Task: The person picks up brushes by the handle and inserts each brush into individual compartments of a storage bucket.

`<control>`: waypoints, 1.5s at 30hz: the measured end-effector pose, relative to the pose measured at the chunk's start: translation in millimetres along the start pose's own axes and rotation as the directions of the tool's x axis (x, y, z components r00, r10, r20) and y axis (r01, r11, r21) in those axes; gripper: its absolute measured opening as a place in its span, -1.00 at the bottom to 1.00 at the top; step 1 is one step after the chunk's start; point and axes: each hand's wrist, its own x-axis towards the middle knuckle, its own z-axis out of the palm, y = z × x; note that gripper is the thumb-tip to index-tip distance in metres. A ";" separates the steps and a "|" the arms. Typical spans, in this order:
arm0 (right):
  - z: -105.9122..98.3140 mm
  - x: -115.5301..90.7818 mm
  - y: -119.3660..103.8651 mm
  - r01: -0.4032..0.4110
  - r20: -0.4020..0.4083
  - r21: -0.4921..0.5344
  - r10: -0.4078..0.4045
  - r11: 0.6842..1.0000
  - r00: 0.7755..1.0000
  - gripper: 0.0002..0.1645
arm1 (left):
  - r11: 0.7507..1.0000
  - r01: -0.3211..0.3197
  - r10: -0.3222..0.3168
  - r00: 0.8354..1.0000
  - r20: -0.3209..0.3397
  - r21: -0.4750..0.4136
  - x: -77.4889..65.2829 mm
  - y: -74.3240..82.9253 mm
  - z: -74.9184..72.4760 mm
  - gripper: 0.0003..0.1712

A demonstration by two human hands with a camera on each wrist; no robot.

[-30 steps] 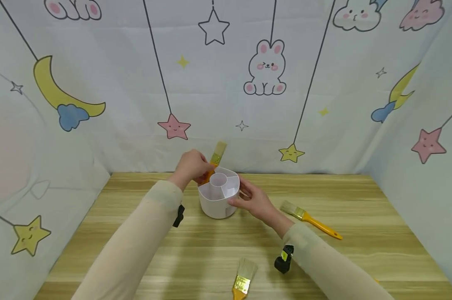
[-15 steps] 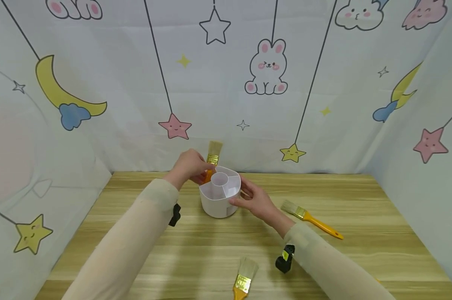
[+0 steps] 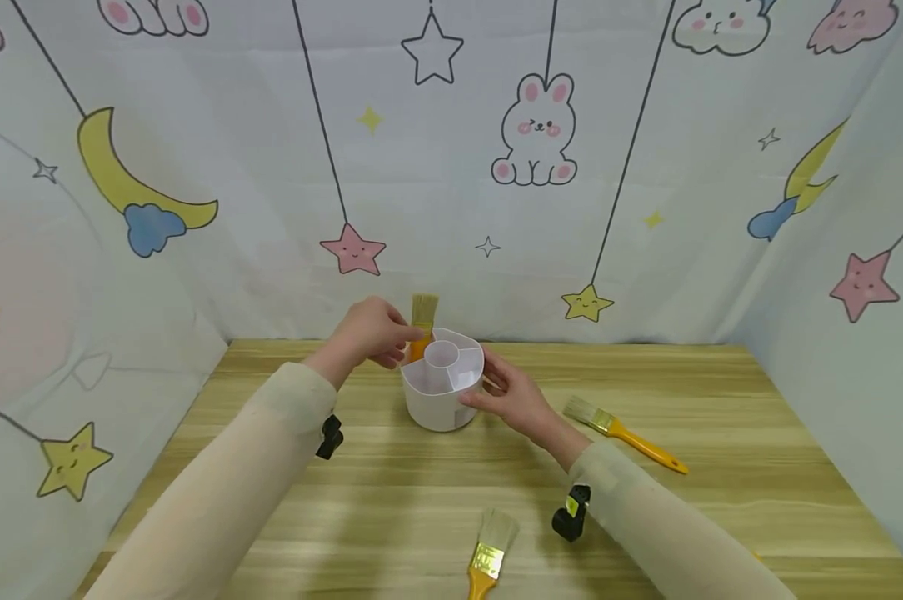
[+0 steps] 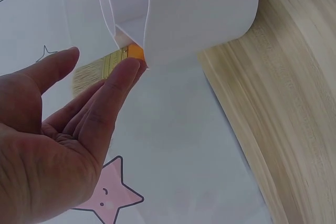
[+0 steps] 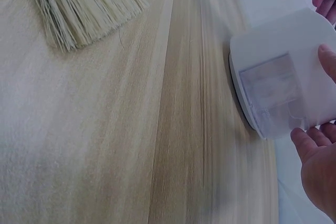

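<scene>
On the wood-grain table (image 3: 391, 533), a smooth white plastic holder (image 3: 440, 410), rounded w/ divided compts, is gripped btwn thumb & fingers of the R hand (image 3: 515, 404). In its far-left compt, a brush (image 3: 424, 310), pale bristles up, metal band, orange handle, is stood. By it the L hand (image 3: 376, 329) is held, thumb spread from nearly straight fingers; contact w/ brush can't be told.

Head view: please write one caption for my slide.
Right hand holds the white organizer, left hand beside a brush inside it.
</scene>
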 end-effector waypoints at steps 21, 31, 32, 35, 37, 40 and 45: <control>-2.7 1.6 -1.8 0.020 0.000 -0.016 -0.020 1.000 1.000 0.04 | 0.965 -0.143 0.163 0.983 -0.080 0.220 -39.9 -9.1 -2.6 -0.33; -4.8 2.7 -1.3 0.006 -0.006 -0.021 -0.006 1.000 1.000 0.06 | 0.922 -0.199 0.241 0.967 -0.090 0.333 -57.3 -14.7 8.5 -0.32; -4.7 2.9 -0.8 0.006 -0.006 -0.022 -0.006 1.000 1.000 0.06 | 0.918 -0.204 0.246 0.965 -0.087 0.339 -58.6 -15.8 10.1 -0.32; -3.8 3.2 0.1 0.010 -0.001 -0.022 -0.010 1.000 1.000 0.05 | 0.914 -0.220 0.262 0.962 -0.080 0.342 -61.5 -20.3 14.2 -0.34; -2.8 3.2 0.8 0.011 0.002 -0.024 -0.010 1.000 1.000 0.05 | 0.917 -0.221 0.261 0.962 -0.081 0.333 -63.8 -22.5 16.1 -0.35; -1.5 2.9 1.0 0.009 0.003 -0.020 -0.009 1.000 1.000 0.05 | 0.920 -0.223 0.261 0.962 -0.082 0.321 -67.6 -24.7 18.5 -0.35; -0.6 2.7 1.6 0.005 -0.001 -0.014 -0.005 1.000 1.000 0.04 | 0.901 -0.245 0.285 0.956 -0.064 0.357 -74.8 -27.5 26.3 -0.41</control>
